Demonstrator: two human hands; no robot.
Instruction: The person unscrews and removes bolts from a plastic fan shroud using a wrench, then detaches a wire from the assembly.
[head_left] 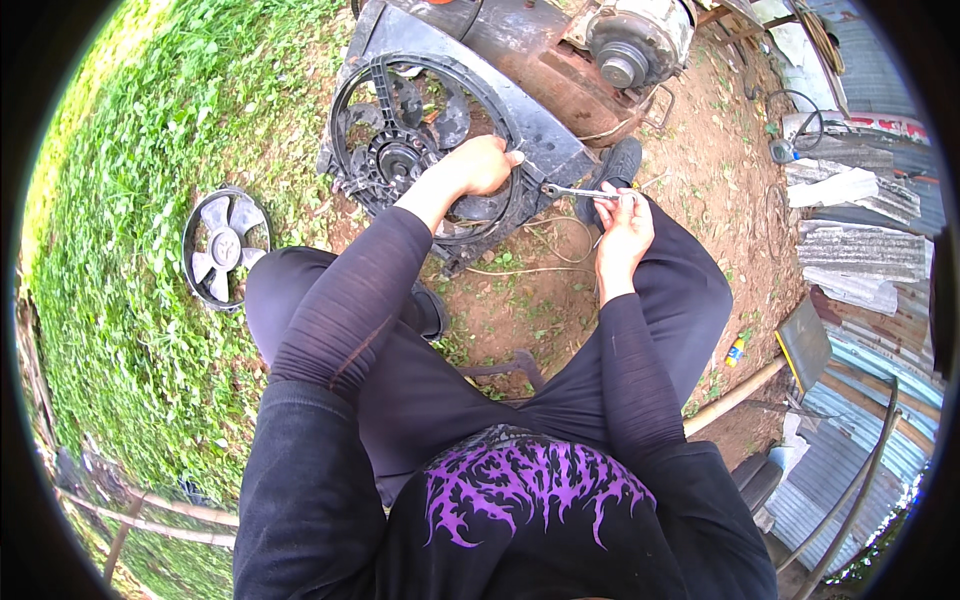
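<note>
A black fan shroud [560, 150] with a round ring and a dark, dirty fan [410, 105] sits tilted in front of me. My left hand [473, 170] grips the right side of the shroud's ring, its thumb showing on top and some fingertips hidden. My right hand [622, 235] holds a silver wrench [585, 193] level, its head at the lower right corner of the shroud. A thin pale cord or hose loops on the dirt below the shroud.
A loose fan [224, 245] lies on grass at left. A rusty machine with a motor [640, 45] stands beyond the shroud. Corrugated sheets [860, 250], a board [800, 330], poles and a small yellow bottle [735, 352] are at right. My bent legs flank the dirt patch.
</note>
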